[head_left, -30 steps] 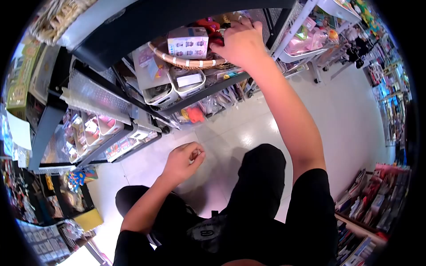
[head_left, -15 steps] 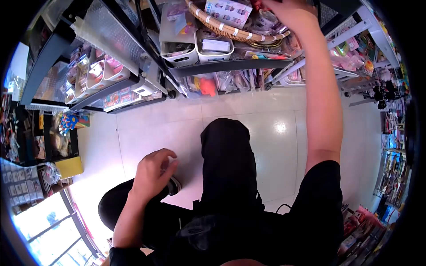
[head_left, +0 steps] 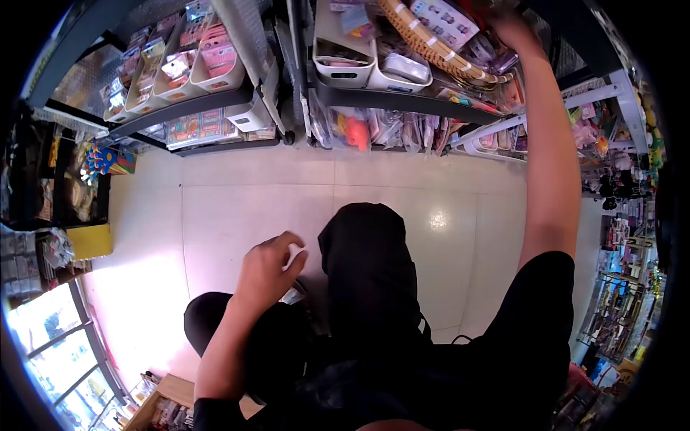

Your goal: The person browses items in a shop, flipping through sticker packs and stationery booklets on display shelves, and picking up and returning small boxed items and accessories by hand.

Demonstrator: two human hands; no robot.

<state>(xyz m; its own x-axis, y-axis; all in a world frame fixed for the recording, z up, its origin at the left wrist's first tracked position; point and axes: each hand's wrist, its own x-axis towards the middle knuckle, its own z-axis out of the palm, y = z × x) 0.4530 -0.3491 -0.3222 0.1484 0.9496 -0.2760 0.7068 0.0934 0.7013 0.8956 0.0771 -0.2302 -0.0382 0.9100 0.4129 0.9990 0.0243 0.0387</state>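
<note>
At the top right, my right hand (head_left: 514, 30) reaches into a wicker basket (head_left: 431, 50) on the shelf, beside a red item. Shadow and the frame's top hide what its fingers do. The basket holds a white box with small printed figures (head_left: 444, 21) and clear plastic packets (head_left: 480, 49). Over the floor, left of my knee, hangs my left hand (head_left: 267, 271), its fingers loosely curled, thumb and forefinger apart, nothing between them.
White bins (head_left: 399, 80) stand left of the basket. Bagged goods, one orange-red (head_left: 356, 132), fill the level below. More bins of packets (head_left: 219, 70) sit on the left rack. Racks of goods line the right side; a yellow box (head_left: 90, 241) is at the left.
The view has shifted, bringing more of the left rack in and moving the basket toward the upper right. My right hand stays at the basket. My left hand remains above the floor.
</note>
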